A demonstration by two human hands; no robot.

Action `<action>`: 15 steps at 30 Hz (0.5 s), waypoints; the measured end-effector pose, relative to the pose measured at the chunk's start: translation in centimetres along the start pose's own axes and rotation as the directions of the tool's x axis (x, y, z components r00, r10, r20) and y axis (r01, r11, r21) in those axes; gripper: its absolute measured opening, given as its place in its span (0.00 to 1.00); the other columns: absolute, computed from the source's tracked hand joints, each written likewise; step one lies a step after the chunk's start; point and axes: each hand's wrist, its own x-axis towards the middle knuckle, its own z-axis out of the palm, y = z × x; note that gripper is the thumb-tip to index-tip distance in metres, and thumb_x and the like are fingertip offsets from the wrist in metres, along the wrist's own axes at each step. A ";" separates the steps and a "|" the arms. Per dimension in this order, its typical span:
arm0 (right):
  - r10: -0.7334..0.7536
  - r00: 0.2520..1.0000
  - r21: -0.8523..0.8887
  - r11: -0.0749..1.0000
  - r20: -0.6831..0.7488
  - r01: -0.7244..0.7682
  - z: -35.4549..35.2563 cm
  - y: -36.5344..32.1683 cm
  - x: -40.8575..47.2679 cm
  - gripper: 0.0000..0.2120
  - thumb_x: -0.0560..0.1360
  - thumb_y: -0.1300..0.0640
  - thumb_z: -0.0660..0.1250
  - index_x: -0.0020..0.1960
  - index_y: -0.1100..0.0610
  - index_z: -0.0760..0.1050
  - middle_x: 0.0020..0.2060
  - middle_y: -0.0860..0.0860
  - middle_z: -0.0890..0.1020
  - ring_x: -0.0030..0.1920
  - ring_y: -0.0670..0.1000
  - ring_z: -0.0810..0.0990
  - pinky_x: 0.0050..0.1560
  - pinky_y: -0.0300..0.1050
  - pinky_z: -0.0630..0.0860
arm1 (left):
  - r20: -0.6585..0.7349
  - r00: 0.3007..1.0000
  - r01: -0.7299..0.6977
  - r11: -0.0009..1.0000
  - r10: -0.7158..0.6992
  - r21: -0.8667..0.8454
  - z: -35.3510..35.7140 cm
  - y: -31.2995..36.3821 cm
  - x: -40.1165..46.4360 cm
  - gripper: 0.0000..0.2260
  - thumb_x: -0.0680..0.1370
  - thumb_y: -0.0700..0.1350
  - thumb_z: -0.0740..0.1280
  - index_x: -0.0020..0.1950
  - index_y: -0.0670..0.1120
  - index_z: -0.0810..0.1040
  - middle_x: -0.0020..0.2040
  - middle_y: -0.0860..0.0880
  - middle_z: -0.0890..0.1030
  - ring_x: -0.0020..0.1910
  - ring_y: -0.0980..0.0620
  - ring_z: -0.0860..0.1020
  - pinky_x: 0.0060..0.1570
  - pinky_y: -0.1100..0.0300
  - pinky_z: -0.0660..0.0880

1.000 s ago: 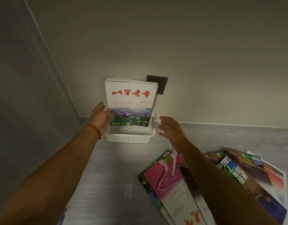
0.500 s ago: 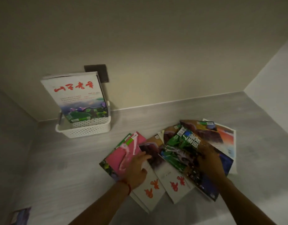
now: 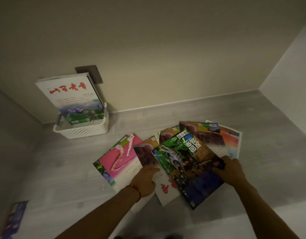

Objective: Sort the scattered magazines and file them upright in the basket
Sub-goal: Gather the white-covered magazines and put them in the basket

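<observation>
Since half a second ago, your right hand [image 3: 232,171] has slid to the right edge of the green tiger magazine [image 3: 185,163] and closed on it, thumb on the cover, while your left hand [image 3: 145,180] has shifted right to that magazine's left edge.

Far left and near you, a bluish booklet [image 3: 14,216] lies alone at the frame's edge on the grey floor [image 3: 62,178]. Further off, a white perforated basket [image 3: 83,130] stands against the wall in the left corner, well apart from the pile, with a white magazine with red lettering [image 3: 71,95] filed upright in it, leaning back toward a dark wall plate [image 3: 91,73].

Moving right, a pink magazine [image 3: 119,159] lies flat at the left of the fanned pile, over a darker one whose edge shows beneath. Your left hand, a red string at its wrist, lies flat on the covers just beside it, fingers extended toward the tiger magazine. A white cover with red characters [image 3: 164,188] peeks out between your hands.

The tiger magazine tops the middle of the fan, with your right hand pinching its right edge. Behind it, brown covers [image 3: 207,135] and an orange one [image 3: 231,140] spread out to the far right.
</observation>
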 end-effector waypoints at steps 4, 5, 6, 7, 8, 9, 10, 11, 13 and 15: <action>-0.277 0.958 0.200 0.945 0.070 0.259 -4.0 -0.1 -1.9 0.09 0.77 0.55 0.69 0.53 0.47 0.72 0.48 0.54 0.83 0.46 0.54 0.81 0.42 0.47 0.77 | -0.160 0.979 -0.136 0.989 0.126 -0.054 -2.3 2.4 -1.1 0.26 0.75 0.34 0.62 0.73 0.47 0.70 0.73 0.44 0.70 0.73 0.44 0.67 0.74 0.61 0.61; -0.347 0.937 0.146 0.930 0.048 0.337 -5.3 -0.7 -2.3 0.09 0.77 0.55 0.69 0.53 0.45 0.72 0.48 0.53 0.83 0.45 0.54 0.82 0.41 0.46 0.77 | -0.236 0.957 -0.186 0.981 0.169 -0.053 -3.2 3.2 -1.3 0.26 0.75 0.33 0.62 0.72 0.46 0.72 0.70 0.43 0.73 0.70 0.44 0.71 0.72 0.58 0.67; -0.410 0.912 0.086 0.909 0.008 0.408 -6.7 -1.6 -2.7 0.10 0.77 0.55 0.69 0.56 0.44 0.73 0.49 0.53 0.83 0.47 0.55 0.82 0.44 0.46 0.78 | -0.327 0.920 -0.241 0.970 0.215 -0.042 -4.2 4.2 -1.3 0.25 0.75 0.34 0.63 0.71 0.46 0.73 0.68 0.43 0.74 0.68 0.43 0.72 0.69 0.56 0.70; -0.477 0.878 0.017 0.878 -0.046 0.478 -8.0 -2.6 -3.0 0.11 0.77 0.55 0.68 0.59 0.47 0.75 0.52 0.54 0.83 0.50 0.56 0.82 0.47 0.48 0.79 | -0.416 0.870 -0.294 0.956 0.263 -0.010 -5.2 5.1 -1.2 0.24 0.75 0.35 0.63 0.71 0.45 0.73 0.68 0.42 0.74 0.67 0.43 0.73 0.69 0.53 0.71; -0.547 0.832 -0.048 0.837 -0.095 0.545 -9.3 -3.8 -3.3 0.13 0.77 0.55 0.68 0.61 0.49 0.77 0.54 0.55 0.82 0.51 0.57 0.82 0.50 0.50 0.79 | -0.491 0.813 -0.333 0.942 0.312 0.048 -6.3 6.2 -1.1 0.24 0.75 0.36 0.64 0.72 0.44 0.71 0.69 0.41 0.73 0.69 0.42 0.71 0.71 0.50 0.70; -0.612 0.782 -0.098 0.791 -0.122 0.604 -10.8 -5.3 -3.8 0.13 0.77 0.55 0.68 0.62 0.50 0.78 0.56 0.54 0.82 0.52 0.56 0.82 0.52 0.51 0.79 | -0.546 0.757 -0.347 0.929 0.360 0.131 -7.4 7.2 -1.0 0.26 0.75 0.40 0.66 0.74 0.44 0.68 0.72 0.40 0.69 0.72 0.40 0.67 0.74 0.46 0.66; -0.663 0.739 -0.119 0.749 -0.119 0.652 -12.2 -6.8 -4.5 0.13 0.77 0.54 0.68 0.62 0.50 0.78 0.55 0.53 0.83 0.50 0.54 0.82 0.52 0.49 0.79 | -0.570 0.713 -0.335 0.913 0.407 0.233 -8.4 8.3 -0.9 0.29 0.75 0.45 0.67 0.76 0.47 0.64 0.76 0.40 0.65 0.75 0.39 0.62 0.76 0.44 0.60; -0.709 0.697 -0.117 0.705 -0.105 0.699 -13.5 -8.5 -5.1 0.13 0.77 0.53 0.67 0.62 0.49 0.78 0.54 0.52 0.84 0.49 0.52 0.82 0.52 0.46 0.78 | -0.559 0.696 -0.308 0.890 0.451 0.335 -9.5 9.1 -0.9 0.33 0.75 0.51 0.68 0.78 0.50 0.60 0.78 0.42 0.61 0.78 0.39 0.56 0.77 0.42 0.54; -0.799 0.594 -0.110 0.601 -0.095 0.791 -15.5 -11.9 -6.3 0.13 0.76 0.52 0.68 0.60 0.51 0.80 0.52 0.52 0.86 0.49 0.52 0.84 0.52 0.43 0.77 | -0.452 0.750 -0.268 0.846 0.484 0.462 -11.4 10.1 -0.7 0.36 0.74 0.61 0.67 0.78 0.56 0.56 0.79 0.45 0.59 0.79 0.39 0.52 0.76 0.35 0.48; -0.865 0.496 -0.105 0.502 -0.081 0.858 -16.7 -15.1 -7.2 0.13 0.75 0.50 0.68 0.57 0.50 0.82 0.49 0.50 0.86 0.48 0.50 0.84 0.53 0.45 0.79 | -0.344 0.823 -0.340 0.877 0.451 0.339 -12.8 9.7 -0.9 0.29 0.77 0.59 0.65 0.76 0.61 0.59 0.73 0.47 0.72 0.74 0.40 0.67 0.73 0.35 0.62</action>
